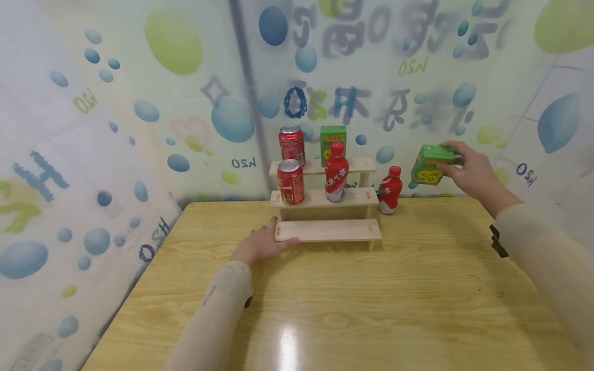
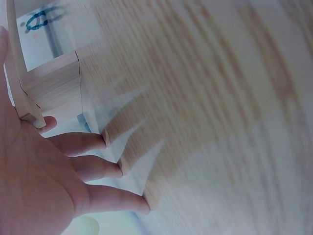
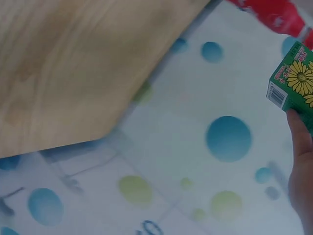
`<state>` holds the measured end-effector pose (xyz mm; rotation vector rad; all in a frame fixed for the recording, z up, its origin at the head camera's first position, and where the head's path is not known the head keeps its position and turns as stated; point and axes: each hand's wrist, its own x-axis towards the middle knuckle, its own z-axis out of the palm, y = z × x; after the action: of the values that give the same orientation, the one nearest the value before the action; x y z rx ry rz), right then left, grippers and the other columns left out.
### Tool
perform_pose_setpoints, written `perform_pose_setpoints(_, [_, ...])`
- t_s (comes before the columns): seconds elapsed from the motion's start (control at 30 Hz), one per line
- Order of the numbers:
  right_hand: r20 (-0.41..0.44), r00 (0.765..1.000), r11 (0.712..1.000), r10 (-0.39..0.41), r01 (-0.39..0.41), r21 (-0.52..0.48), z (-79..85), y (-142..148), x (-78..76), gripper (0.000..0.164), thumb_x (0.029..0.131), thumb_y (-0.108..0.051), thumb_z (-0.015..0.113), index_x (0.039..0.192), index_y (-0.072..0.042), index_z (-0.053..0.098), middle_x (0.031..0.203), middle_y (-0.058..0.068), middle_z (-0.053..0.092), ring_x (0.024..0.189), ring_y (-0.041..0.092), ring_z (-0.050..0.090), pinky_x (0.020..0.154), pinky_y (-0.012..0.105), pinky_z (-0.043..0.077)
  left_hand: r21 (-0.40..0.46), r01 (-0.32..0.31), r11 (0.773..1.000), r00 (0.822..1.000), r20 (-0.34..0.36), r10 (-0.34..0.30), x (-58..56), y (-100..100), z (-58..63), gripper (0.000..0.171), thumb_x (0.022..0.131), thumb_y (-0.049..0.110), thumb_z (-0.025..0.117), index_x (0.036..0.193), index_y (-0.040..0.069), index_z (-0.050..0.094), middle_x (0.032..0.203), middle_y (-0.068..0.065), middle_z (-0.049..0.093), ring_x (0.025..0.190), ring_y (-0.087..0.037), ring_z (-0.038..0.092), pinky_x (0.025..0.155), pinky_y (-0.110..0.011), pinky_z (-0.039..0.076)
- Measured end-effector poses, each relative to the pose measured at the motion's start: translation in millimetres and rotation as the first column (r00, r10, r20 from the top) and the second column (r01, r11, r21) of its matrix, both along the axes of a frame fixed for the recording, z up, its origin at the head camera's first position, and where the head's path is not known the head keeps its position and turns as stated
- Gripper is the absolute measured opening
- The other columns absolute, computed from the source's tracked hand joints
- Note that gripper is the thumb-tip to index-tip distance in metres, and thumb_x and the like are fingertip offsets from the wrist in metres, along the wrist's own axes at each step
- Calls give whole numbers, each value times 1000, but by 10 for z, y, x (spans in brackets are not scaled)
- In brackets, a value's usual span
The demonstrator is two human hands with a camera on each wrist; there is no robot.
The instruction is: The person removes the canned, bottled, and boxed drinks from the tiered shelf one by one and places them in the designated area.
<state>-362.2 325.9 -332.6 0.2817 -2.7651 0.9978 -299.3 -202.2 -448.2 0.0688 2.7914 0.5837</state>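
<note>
My right hand (image 1: 473, 170) grips a green drink carton (image 1: 433, 165) with yellow flowers, tilted and raised above the table's back right. In the right wrist view, a finger lies along the side of the carton (image 3: 293, 81). My left hand (image 1: 264, 240) holds the left end of the lowest step of a three-step wooden display stand (image 1: 329, 230), thumb at the front edge. In the left wrist view, three fingertips of the left hand (image 2: 58, 181) touch the tabletop beside the stand's board (image 2: 29, 105).
On the top step stand a red can (image 1: 292, 144) and another green carton (image 1: 333, 136). The middle step bears a second red can (image 1: 291, 183) and a red bottle (image 1: 336, 175). Another red bottle (image 1: 390, 190) stands on the table (image 1: 352, 299), right of the stand. Patterned walls border the table.
</note>
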Motion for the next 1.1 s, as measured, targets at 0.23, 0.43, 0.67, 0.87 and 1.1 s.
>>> perform_pose_setpoints(0.23, [109,994,999,-10,6,39,-371,127,-150,69,111,-31,59,168,-9,28,160,41,35,141,61,46,93,64,57,-8,-1,1000,1000,-9,0,-14,5,46,132,79,102,44,173,16,10,173,-23,32,157,-57,29,127,-71,27])
perform_pose_setpoints(0.43, [135,991,996,-13,2,85,-662,170,-197,64,109,-27,63,162,-5,35,154,44,39,136,61,52,86,54,58,-3,-9,1000,1000,-5,9,-41,50,81,131,78,102,46,173,18,11,172,-23,35,158,-54,31,127,-70,30])
perform_pose_setpoints(0.67, [174,985,995,0,-16,94,-848,246,-183,64,112,-27,58,165,-4,30,152,45,41,131,60,57,78,44,58,11,-17,1000,1000,-4,17,-29,49,51,131,79,101,47,173,17,12,172,-22,36,158,-53,33,128,-69,30])
perform_pose_setpoints(0.87, [197,980,987,7,-39,157,-918,301,-191,59,115,-22,48,167,-5,27,149,42,49,120,54,63,72,38,55,-7,-13,1000,1000,-7,13,-8,15,-27,134,77,103,45,173,16,12,170,-23,38,157,-52,35,127,-67,32])
perform_pose_setpoints(1.1, [128,992,976,8,-35,216,-909,241,-258,53,111,-10,52,162,-1,37,147,42,50,107,51,66,76,49,55,-2,-23,1000,1000,-12,22,19,9,-6,132,78,101,47,173,16,12,170,-24,39,156,-53,36,127,-68,32])
